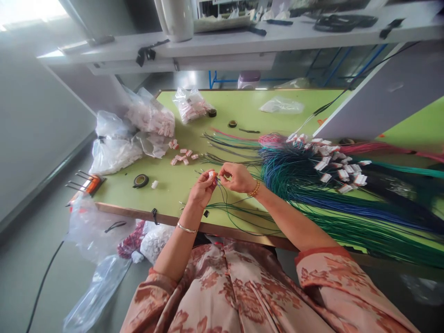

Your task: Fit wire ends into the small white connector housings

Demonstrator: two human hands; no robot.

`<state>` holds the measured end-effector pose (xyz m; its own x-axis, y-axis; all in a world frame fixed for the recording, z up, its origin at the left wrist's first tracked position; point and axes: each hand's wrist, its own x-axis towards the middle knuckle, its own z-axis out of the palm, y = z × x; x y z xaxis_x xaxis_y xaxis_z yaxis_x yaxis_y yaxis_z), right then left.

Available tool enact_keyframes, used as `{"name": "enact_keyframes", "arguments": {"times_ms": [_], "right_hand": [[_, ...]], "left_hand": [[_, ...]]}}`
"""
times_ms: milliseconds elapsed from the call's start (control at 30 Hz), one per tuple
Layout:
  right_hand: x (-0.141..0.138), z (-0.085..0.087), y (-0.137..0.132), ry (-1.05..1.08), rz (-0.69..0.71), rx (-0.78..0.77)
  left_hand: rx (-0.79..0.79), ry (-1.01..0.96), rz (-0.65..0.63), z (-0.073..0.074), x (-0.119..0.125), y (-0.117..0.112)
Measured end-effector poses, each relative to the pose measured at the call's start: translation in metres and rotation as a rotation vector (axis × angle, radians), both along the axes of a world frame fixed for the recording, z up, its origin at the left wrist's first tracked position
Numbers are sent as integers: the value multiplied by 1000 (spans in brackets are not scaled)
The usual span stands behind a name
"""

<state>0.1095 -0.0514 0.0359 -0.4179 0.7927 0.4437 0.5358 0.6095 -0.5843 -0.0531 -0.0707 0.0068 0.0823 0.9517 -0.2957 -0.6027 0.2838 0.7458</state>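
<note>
My left hand (201, 190) is closed on a small white and orange connector housing (212, 174) above the front part of the green table. Close beside it, my right hand (237, 178) pinches a thin wire (219, 179) at the connector; the exact fingertip contact is too small to make out. Dark green wires (227, 208) hang below both hands and run off to the right. Several loose white and pink connectors (183, 156) lie beyond my left hand. To the right sits a large bundle of blue and green wires (277, 171) with many white connectors (342, 169) attached.
On the green table (173, 185) lie a roll of black tape (140, 181), a single white connector (154, 184) and a smaller tape roll (232, 124). Plastic bags of connectors (151, 113) stand at the back left. A shelf (222, 44) crosses above, holding a white mug (175, 21).
</note>
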Motion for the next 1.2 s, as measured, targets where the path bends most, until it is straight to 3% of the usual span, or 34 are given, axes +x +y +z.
{"name": "enact_keyframes", "arguments": {"times_ms": [367,500,733,833,967,1067,1200], "right_hand": [[-2,-15,4,273,62,-291],[1,-10,4,218,82,-271],[-4,-13,-1,106,-52,-193],[1,-11,2,80,-14,-204],[15,0,37,159,6,-269],[22,5,85,137,-179,-252],[12,-6,141,-105,-340,-298]], "left_hand": [[66,81,68,-2,12,-5],[78,74,79,2,11,-2],[32,99,94,4,19,-4],[30,95,54,3,17,0],[72,58,51,5,10,14],[75,29,34,5,7,24],[65,9,2,-2,8,27]]}}
